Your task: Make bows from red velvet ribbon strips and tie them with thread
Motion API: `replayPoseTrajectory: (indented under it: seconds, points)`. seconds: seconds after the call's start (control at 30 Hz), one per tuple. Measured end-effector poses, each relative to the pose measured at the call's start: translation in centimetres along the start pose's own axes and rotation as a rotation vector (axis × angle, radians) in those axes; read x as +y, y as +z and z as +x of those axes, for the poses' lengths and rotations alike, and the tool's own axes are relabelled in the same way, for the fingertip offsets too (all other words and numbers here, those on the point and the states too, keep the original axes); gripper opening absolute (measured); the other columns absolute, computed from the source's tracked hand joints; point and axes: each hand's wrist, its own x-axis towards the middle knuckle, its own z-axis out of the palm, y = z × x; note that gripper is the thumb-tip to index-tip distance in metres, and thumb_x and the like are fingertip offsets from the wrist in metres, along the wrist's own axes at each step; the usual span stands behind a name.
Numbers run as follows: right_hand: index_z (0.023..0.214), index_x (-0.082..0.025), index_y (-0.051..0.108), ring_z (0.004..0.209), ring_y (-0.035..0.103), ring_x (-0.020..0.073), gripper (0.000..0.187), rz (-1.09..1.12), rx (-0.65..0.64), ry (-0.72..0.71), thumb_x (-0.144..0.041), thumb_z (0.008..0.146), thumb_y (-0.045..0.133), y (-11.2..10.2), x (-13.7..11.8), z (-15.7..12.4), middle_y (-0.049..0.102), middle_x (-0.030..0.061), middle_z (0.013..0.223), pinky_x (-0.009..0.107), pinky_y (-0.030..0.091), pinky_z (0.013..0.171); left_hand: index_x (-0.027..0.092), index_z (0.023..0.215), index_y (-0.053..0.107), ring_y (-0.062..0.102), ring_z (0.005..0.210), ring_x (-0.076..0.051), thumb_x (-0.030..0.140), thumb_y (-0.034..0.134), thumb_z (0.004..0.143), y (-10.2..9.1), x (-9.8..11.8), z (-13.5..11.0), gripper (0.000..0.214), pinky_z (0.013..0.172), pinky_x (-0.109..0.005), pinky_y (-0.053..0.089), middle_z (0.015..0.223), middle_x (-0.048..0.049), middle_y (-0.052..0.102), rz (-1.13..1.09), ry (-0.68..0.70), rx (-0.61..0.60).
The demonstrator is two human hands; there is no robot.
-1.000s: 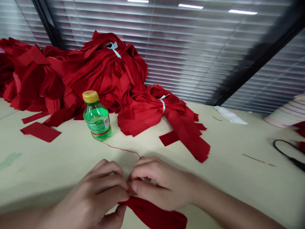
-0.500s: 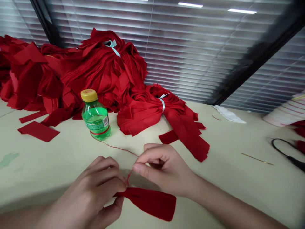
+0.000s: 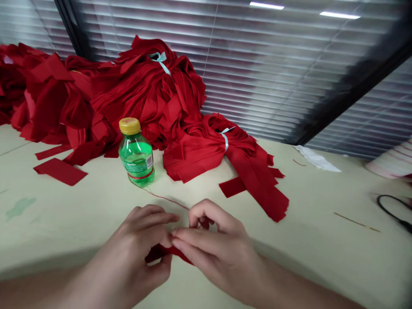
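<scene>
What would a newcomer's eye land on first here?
Probably the big heap of red fabric strips at the back left, in front of the window blinds. Next, the green bottle with its yellow cap, standing before the heap, a red thread trailing from its base to the right hand. Then the left hand and right hand close together over a red cloth piece, lower middle.

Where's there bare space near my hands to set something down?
Bare tabletop lies between your left hand, the Sprite bottle and the loose red fabric piece. Another patch is between your right hand, the smaller tied bundle and the thin gold-coloured rod. It's crowded back left with heaped red fabric strips; red thread runs from bottle toward right hand.
</scene>
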Motion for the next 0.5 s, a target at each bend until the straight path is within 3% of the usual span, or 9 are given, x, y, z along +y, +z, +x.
replayPoseTrajectory:
  seconds: [0.1,0.3,0.5]
  points:
    - [0.074,-0.014,0.069,0.059,0.041,0.0081,0.018,-0.064,-0.013,-0.086,-0.015,0.086,0.056,-0.2,-0.3,-0.3,0.044,0.0009,0.071,0.022,0.038,0.052,0.02,0.065,0.057,0.057,0.069,-0.014,-0.001,0.047,0.063,0.0,-0.1,0.0,0.022,0.064,-0.029,0.046,0.069,0.0027,0.06,-0.048,-0.025,0.007]
    - [0.071,-0.015,0.066,0.057,0.042,0.0099,0.016,-0.238,-0.024,-0.215,-0.01,0.082,0.054,-0.4,-0.7,-0.6,0.049,-0.0004,0.06,0.027,0.038,0.055,0.019,0.064,0.055,0.054,0.063,-0.011,0.0,0.056,0.066,-0.4,-0.6,0.0,0.019,0.064,-0.029,0.042,0.066,0.0051,0.06,-0.087,-0.033,0.05]
    - [0.09,-0.01,0.068,0.057,0.053,0.0136,0.012,-0.472,0.018,-0.407,-0.01,0.078,0.066,-0.7,-0.1,-0.4,0.061,0.0007,0.06,0.031,0.043,0.057,0.018,0.072,0.059,0.056,0.072,-0.015,0.001,0.056,0.072,-1.2,-1.1,0.3,0.017,0.07,-0.034,0.04,0.072,0.0021,0.063,0.139,0.055,0.142]
